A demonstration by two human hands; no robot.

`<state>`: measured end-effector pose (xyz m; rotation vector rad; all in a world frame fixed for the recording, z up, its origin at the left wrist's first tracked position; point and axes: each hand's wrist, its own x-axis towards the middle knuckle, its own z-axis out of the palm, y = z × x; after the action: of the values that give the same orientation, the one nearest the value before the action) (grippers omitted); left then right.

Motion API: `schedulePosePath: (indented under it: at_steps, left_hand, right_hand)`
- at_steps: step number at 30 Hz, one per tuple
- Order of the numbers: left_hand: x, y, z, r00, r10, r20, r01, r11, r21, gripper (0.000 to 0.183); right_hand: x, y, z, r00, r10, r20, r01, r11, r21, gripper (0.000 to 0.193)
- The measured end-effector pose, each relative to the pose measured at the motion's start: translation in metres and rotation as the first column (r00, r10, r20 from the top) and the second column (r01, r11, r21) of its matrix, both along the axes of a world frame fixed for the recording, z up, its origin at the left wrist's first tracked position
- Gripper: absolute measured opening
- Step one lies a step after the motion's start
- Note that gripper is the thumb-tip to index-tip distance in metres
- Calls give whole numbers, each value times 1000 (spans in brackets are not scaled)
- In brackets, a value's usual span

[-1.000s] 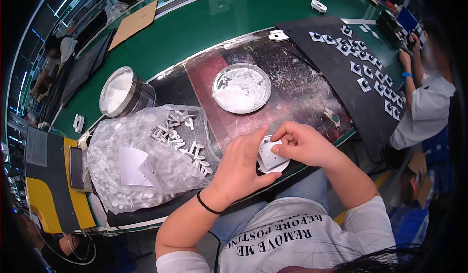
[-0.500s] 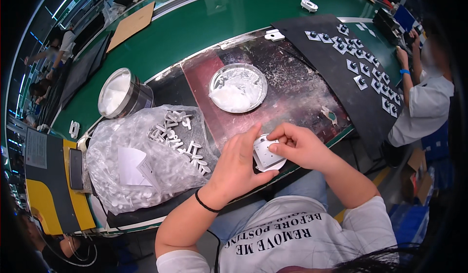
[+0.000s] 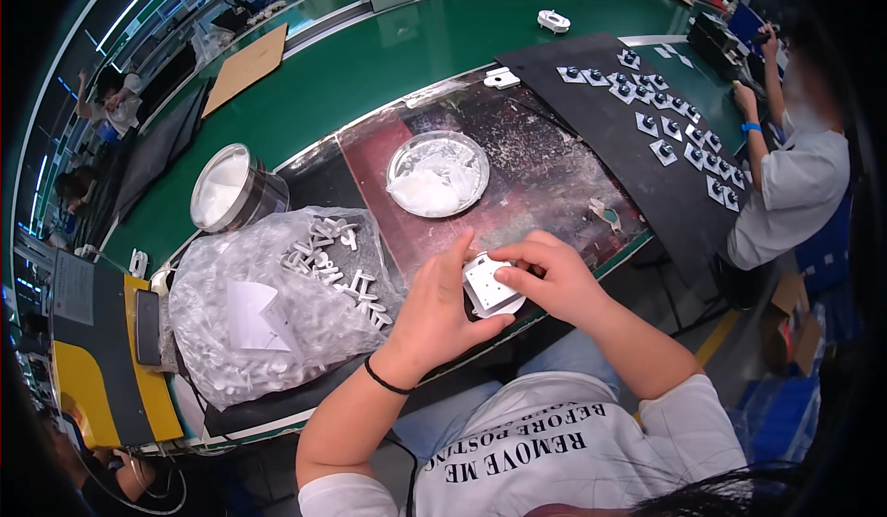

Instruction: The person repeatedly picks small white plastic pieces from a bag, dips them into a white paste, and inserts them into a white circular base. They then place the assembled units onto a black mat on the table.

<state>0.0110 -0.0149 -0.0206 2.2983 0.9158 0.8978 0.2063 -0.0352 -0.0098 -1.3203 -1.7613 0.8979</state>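
Near the front edge of the bench I hold a white square plate with small holes (image 3: 487,288), set against a rounded white housing (image 3: 510,308). My left hand (image 3: 432,306) cups the housing's left and near sides, thumb below and fingers up along it. From the right, my right hand (image 3: 557,279) is closed, its thumb and forefinger at the plate's upper edge; its other fingers curl out of sight. Beyond my hands lies a round metal dish (image 3: 483,168) with white paste (image 3: 427,189). A clear plastic bag (image 3: 208,281) of white T-shaped parts (image 3: 323,263) sits left.
Behind the bag leans an open tin (image 3: 263,198). A black mat (image 3: 591,120) on the right bears several small dark-and-white pieces (image 3: 663,153). A co-worker (image 3: 795,180) sits beyond it. A yellow-and-grey machine (image 3: 106,355) stands far left.
The view has shifted slightly. The plate and housing stay between my hands, tilted a little differently, and my right thumb now lies closer to the plate's upper edge.
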Motion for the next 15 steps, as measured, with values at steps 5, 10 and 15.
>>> schedulePosePath:
  at_steps: [5, 10, 15]
  left_hand:
    - [-1, 1, 0, 1000, -2, 8, 3, 1000, -19, 110]
    - [0, 0, 1, 1000, -2, -18, 3, 1000, 27, 109]
    - [0, 0, 3, 1000, 13, -3, -13, 999, 36, 104]
  right_hand:
    - [14, -7, 2, 988, -86, -127, 106, 982, 157, 34]
    - [29, -17, 5, 979, -2, 205, -90, 895, 437, 41]
    - [13, -27, 10, 874, 110, 473, -338, 838, 429, 47]
